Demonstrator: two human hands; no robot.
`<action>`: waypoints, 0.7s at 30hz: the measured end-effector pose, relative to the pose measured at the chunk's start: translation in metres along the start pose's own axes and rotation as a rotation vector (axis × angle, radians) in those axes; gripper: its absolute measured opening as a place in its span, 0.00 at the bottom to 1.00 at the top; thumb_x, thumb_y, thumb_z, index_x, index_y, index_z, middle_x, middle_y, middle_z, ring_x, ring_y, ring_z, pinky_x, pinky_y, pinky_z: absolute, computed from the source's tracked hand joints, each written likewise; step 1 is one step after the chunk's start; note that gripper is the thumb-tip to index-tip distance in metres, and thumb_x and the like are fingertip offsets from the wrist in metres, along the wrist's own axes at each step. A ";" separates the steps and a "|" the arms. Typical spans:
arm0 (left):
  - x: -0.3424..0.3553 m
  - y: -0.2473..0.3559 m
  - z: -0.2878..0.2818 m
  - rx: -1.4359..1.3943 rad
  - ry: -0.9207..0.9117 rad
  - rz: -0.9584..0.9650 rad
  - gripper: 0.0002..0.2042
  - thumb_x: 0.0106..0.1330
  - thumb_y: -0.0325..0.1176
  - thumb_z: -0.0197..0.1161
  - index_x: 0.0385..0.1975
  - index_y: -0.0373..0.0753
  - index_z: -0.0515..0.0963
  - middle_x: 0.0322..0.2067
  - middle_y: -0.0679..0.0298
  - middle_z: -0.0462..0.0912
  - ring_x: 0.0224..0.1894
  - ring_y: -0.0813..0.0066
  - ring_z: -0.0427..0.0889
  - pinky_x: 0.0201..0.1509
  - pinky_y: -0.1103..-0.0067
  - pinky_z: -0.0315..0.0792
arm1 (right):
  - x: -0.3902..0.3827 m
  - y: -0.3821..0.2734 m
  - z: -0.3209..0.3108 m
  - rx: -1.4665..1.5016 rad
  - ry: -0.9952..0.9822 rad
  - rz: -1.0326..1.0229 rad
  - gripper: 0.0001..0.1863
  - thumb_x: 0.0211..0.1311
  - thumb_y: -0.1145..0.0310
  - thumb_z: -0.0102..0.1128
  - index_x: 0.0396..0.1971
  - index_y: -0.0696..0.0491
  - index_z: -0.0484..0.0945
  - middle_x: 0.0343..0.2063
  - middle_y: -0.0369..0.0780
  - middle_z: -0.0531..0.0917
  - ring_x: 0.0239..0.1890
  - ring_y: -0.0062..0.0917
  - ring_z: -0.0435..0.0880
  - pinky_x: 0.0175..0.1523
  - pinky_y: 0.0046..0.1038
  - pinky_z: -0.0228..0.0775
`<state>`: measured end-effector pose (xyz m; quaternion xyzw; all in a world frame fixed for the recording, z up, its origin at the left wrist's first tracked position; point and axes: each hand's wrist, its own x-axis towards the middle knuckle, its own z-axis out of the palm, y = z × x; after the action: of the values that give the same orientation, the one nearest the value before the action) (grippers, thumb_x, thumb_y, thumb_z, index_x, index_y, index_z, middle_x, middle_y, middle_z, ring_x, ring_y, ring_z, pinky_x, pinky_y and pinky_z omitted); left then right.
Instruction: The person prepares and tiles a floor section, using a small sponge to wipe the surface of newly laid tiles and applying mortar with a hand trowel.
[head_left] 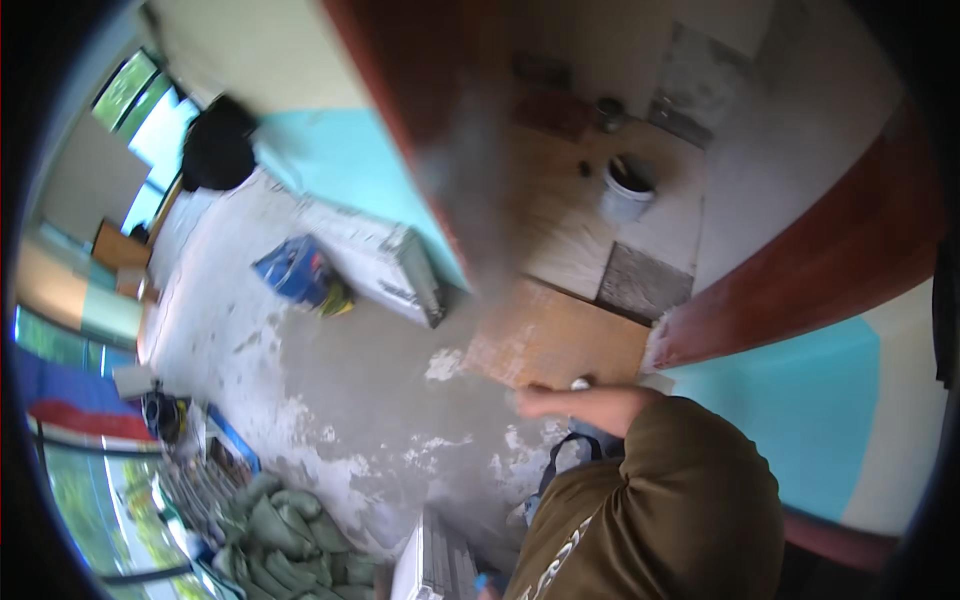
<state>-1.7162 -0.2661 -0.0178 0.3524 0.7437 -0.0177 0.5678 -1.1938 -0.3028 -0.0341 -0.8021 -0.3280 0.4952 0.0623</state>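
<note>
My right arm, in a brown short sleeve, reaches leftward from the lower right. At its end my right hand (537, 401) is smeared by motion, and whether it holds anything is not clear. It is over the grey floor, beside the near edge of an orange-brown board (560, 330) in the doorway. A small pale round thing (581, 383) shows just beyond the forearm. At the bottom edge, a sliver of skin that looks like my left hand (489, 593) appears next to a small blue thing (482, 580); its fingers are hidden.
Red-brown door frame sides (800, 290) flank the doorway. Beyond it stands a light bucket (627, 192) near a dark grey tile (645, 283). Long white boxes (375, 255), a blue bag (295, 270), a green cloth heap (290, 540) and a white box stack (430, 560) lie about the patchy floor.
</note>
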 end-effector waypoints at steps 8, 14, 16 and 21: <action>0.057 0.269 0.136 0.178 -0.191 0.133 0.18 0.53 0.34 0.59 0.41 0.32 0.73 0.30 0.53 0.80 0.29 0.58 0.82 0.35 0.66 0.80 | -0.056 0.301 -0.151 0.378 0.961 0.359 0.20 0.55 0.58 0.56 0.45 0.53 0.74 0.39 0.48 0.81 0.43 0.43 0.80 0.47 0.39 0.72; 0.040 0.444 0.238 1.054 -0.190 0.924 0.14 0.50 0.34 0.62 0.36 0.34 0.76 0.31 0.58 0.80 0.31 0.66 0.80 0.33 0.73 0.75 | -0.048 0.354 -0.171 0.488 0.973 0.541 0.17 0.58 0.58 0.52 0.36 0.57 0.75 0.34 0.52 0.80 0.39 0.46 0.79 0.44 0.42 0.72; 0.015 0.458 0.376 0.897 -0.374 0.698 0.08 0.55 0.32 0.58 0.33 0.38 0.78 0.31 0.62 0.81 0.32 0.70 0.81 0.33 0.77 0.75 | -0.084 0.425 -0.133 0.436 0.898 0.714 0.17 0.59 0.59 0.51 0.37 0.59 0.75 0.35 0.53 0.80 0.40 0.47 0.79 0.46 0.42 0.71; 0.012 0.566 0.540 0.481 -0.597 0.425 0.11 0.54 0.29 0.65 0.37 0.38 0.77 0.30 0.66 0.80 0.28 0.79 0.78 0.29 0.82 0.70 | -0.055 0.409 -0.162 0.496 0.716 0.641 0.18 0.59 0.57 0.49 0.38 0.58 0.76 0.37 0.51 0.80 0.42 0.47 0.78 0.46 0.42 0.70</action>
<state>-0.9599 -0.0658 -0.0083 0.5992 0.4326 -0.1742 0.6508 -0.8845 -0.6164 -0.0851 -0.9418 0.1014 0.2476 0.2035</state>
